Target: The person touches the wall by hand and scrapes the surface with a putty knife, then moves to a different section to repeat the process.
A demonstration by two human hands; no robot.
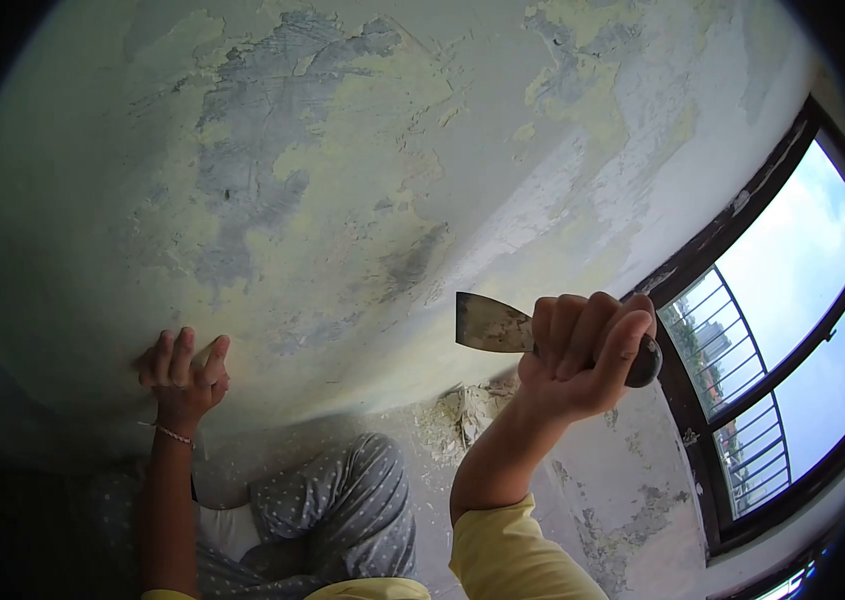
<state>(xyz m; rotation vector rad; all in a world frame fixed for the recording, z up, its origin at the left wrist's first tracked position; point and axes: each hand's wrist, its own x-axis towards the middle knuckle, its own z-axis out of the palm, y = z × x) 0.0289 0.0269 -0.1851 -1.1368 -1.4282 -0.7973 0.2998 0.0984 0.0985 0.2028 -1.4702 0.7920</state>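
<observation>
In my right hand (588, 350) is a putty knife (493, 323), its dark handle wrapped by my fingers and its stained metal blade pointing left. The blade appears apart from the wall (343, 220), though the exact gap is hard to judge. Peeling paint on that wall shows grey and yellowish patches. At the lower left my left hand (186, 370) rests near or against the wall with its fingers spread and slightly bent, holding nothing. A thin braided bracelet (168, 433) circles the left wrist.
A dark-framed window (793, 270) with railing bars (728, 330) outside is on the right. Crumbled plaster (468, 415) shows low on the wall near the corner. My bent leg in grey dotted trousers (353, 500) is below, close to the wall.
</observation>
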